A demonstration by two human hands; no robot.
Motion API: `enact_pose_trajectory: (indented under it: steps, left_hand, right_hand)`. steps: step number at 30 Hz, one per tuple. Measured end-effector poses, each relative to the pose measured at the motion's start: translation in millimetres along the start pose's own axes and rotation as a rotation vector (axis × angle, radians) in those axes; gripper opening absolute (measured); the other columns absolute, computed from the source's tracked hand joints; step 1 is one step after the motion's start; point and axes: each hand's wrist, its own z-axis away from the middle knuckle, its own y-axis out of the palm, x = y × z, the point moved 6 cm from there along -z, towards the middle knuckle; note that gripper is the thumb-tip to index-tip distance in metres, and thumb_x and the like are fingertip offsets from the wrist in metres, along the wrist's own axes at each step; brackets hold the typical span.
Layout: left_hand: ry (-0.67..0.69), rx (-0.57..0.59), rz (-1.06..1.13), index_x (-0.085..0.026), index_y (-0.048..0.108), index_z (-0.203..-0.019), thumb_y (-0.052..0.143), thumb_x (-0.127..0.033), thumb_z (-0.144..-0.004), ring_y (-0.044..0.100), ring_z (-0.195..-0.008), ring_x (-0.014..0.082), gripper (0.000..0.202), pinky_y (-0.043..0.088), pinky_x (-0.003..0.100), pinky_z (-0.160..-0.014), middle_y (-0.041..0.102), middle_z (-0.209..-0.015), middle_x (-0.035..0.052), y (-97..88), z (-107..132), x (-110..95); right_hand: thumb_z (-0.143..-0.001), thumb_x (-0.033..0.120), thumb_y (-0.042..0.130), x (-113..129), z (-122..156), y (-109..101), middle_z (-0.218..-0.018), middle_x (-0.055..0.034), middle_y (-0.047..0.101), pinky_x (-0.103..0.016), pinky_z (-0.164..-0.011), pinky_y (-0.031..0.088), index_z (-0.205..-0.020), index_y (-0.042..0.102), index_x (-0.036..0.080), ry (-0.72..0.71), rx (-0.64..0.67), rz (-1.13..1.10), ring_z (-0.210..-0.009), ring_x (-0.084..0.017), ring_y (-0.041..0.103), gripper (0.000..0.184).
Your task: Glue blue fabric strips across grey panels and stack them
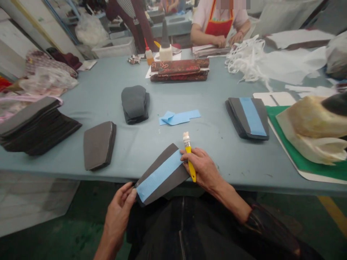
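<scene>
A dark grey tapered panel (166, 183) with a light blue strip (159, 176) along its middle lies tilted over the table's front edge. My left hand (120, 204) pinches the panel's lower left end, thumb on the blue strip. At the upper right end, my right hand (203, 168) grips the panel and also holds a yellow-handled brush (190, 155), its pale bristles pointing away from me. Just beyond lie loose blue strips (180, 117), one of them folded over. On the right, a stack of grey panels (246, 119) has a blue strip on top.
Grey panel stacks stand at left (99, 144), far left (32, 124) and centre back (135, 103). Dark red rolls (179, 70) lie behind, near a glue bottle (149, 56). A stained pale container (311, 126) sits on a green board (322, 168). A co-worker (219, 25) handles sheets opposite.
</scene>
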Motion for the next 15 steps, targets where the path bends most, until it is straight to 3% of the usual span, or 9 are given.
enact_pose_trajectory:
  steps: [4,7,10,12,15]
  left_hand:
    - [-0.054,0.167,0.040,-0.018,0.076,-0.116,0.084,-0.090,-0.054,0.077,-0.099,0.0311,0.095,0.062,0.039,-0.086,0.083,-0.108,0.0129,13.0,-2,-13]
    - [-0.091,0.272,0.012,-0.017,0.080,-0.108,0.093,-0.085,-0.044,0.075,-0.087,0.0278,0.095,0.060,0.034,-0.076,0.083,-0.096,0.0104,22.3,-4,-36]
    - [-0.130,0.459,-0.063,-0.018,0.081,-0.104,0.095,-0.085,-0.039,0.073,-0.081,0.0254,0.094,0.058,0.031,-0.072,0.082,-0.087,0.0070,41.2,-7,-60]
    - [-0.117,0.569,-0.142,-0.020,0.081,-0.100,0.091,-0.091,-0.042,0.072,-0.078,0.0248,0.092,0.058,0.031,-0.069,0.081,-0.085,0.0058,53.3,-11,-71]
    - [-0.002,0.635,-0.264,-0.021,0.080,-0.093,0.085,-0.092,-0.056,0.075,-0.082,0.0281,0.081,0.061,0.032,-0.070,0.083,-0.091,0.0072,61.7,-23,-77]
  right_hand:
    - [-0.102,0.007,0.058,0,-4,1,-0.139,-0.0088,0.078,-0.051,-0.103,0.053,-0.116,0.062,0.026,-0.024,0.055,-0.033,-0.121,-0.030,0.071,0.024]
    - [-0.096,0.002,0.060,0,-7,3,-0.142,-0.0070,0.077,-0.048,-0.106,0.052,-0.118,0.060,0.027,-0.050,0.096,-0.062,-0.126,-0.028,0.070,0.033]
    - [-0.092,0.001,0.062,0,-11,6,-0.143,-0.0064,0.077,-0.047,-0.107,0.050,-0.119,0.060,0.027,-0.062,0.117,-0.074,-0.130,-0.028,0.069,0.038]
    - [-0.091,0.002,0.064,1,-14,7,-0.144,-0.0066,0.076,-0.047,-0.109,0.050,-0.119,0.061,0.027,-0.058,0.133,-0.062,-0.131,-0.028,0.068,0.038]
    - [-0.088,0.007,0.072,5,-15,8,-0.145,-0.0071,0.076,-0.042,-0.107,0.052,-0.119,0.064,0.026,-0.056,0.162,-0.013,-0.128,-0.027,0.071,0.037]
